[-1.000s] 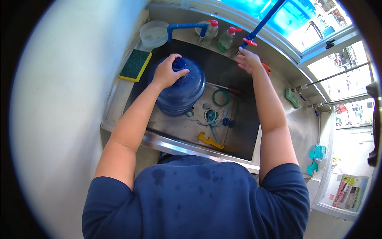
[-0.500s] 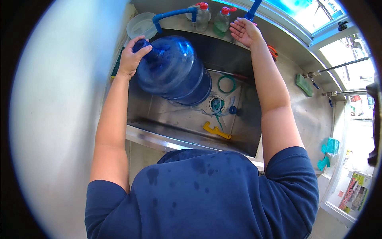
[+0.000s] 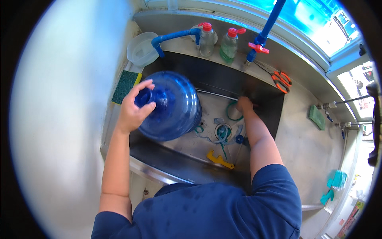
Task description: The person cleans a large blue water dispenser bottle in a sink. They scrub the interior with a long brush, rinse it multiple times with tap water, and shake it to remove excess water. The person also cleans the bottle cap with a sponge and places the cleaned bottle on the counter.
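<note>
Two hands at work in the steel sink (image 3: 278, 119): left hand (image 3: 133, 109) is wrapped round the neck end of the big blue water jug (image 3: 171, 105), fingers curled over the mouth w/ thumb on the near side, gripping it firmly. Jug lies tilted on its side, neck toward the person's left, body resting over the sink's left part, just below the blue spout (image 3: 175, 36). Right hand (image 3: 243, 104) is down on the sink floor, well apart from the jug, closed round a small pale cup-like thing beside a green ring (image 3: 230, 107); can't tell exactly what it pinches, fingers mostly hidden. Between the two grips: drain (image 3: 223, 131) w/ tangled teal bits, a blue cap (image 3: 239, 139), and nearer the person a yellow tool (image 3: 219, 159). Beyond the left grip, on the ledge: green-yellow sponge (image 3: 126, 85) and a clear tub (image 3: 141, 49). Past the right grip: two red-capped bottles (image 3: 217, 40), orange scissors (image 3: 281, 81). Step in hand, as I judge it: jug-rinsing, w/ jug steadied one-handed while the other hand fetches sth from the basin. Next move prob. calls for a firmer two-hand hold, since the jug is bulky, wet and held only at the neck; it could roll.
</note>
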The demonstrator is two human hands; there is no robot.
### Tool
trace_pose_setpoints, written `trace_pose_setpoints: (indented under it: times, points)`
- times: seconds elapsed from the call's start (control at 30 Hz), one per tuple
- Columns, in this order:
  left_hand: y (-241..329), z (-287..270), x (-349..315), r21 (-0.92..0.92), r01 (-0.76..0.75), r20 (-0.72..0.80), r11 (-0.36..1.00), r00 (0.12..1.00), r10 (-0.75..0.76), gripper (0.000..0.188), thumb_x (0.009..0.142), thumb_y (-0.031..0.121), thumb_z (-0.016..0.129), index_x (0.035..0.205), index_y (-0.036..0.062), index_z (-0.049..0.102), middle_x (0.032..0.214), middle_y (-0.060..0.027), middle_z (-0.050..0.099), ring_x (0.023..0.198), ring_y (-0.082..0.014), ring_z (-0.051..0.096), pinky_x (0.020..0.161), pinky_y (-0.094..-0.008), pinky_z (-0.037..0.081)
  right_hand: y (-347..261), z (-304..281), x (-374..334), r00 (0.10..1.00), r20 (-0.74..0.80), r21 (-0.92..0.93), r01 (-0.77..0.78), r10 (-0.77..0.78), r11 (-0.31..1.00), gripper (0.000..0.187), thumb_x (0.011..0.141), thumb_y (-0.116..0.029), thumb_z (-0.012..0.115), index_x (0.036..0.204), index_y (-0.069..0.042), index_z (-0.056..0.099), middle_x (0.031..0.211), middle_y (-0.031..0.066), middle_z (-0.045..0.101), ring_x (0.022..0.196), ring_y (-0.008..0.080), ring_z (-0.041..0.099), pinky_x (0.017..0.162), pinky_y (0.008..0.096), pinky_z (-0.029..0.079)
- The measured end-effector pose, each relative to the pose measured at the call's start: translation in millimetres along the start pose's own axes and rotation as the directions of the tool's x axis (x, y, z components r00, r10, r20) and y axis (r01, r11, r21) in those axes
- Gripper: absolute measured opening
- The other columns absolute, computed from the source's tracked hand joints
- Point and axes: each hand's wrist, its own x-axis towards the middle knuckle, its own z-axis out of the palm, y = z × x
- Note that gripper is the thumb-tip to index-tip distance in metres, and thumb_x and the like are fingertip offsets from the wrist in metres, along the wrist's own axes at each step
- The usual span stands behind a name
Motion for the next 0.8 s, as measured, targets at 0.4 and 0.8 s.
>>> trace_pose_setpoints:
  times: [0.4, 0.8]
  points:
    - [-32.5, 36.5, -10.9, 0.093, 0.081, -0.226, 0.992, 0.972, -0.058, 0.035, 0.073, 0.009, 0.079, 0.104, 0.0062, 0.062, 0.105, -0.0064, 0.064, 0.104, -0.0191, 0.061, 0.097, -0.0323, 0.046, 3.7, 43.0, 29.2, 0.983, -0.092, -0.39, 0.111, -0.158, 0.914, 0.023, 0.094, -0.022, 0.051, 0.106, -0.01, 0.066, 0.108, 0.0148, 0.067, 0.104, 0.0292, 0.064, 0.086, 0.0444, 0.048]
    - [-26.3, 14.7, -33.5, -0.148, 0.011, 0.186, 0.989, 0.982, 0.017, 0.036, 0.07, 0.017, 0.083, 0.102, 0.0102, 0.067, 0.106, -0.0031, 0.067, 0.106, -0.0161, 0.06, 0.101, -0.0302, 0.043, -25.2, -207.6, -170.2, 0.996, 0.054, -0.115, 0.078, -0.073, 0.99, 0.033, 0.095, -0.036, 0.056, 0.116, -0.011, 0.06, 0.105, 0.0159, 0.07, 0.102, 0.0374, 0.065, 0.084, 0.0469, 0.051]
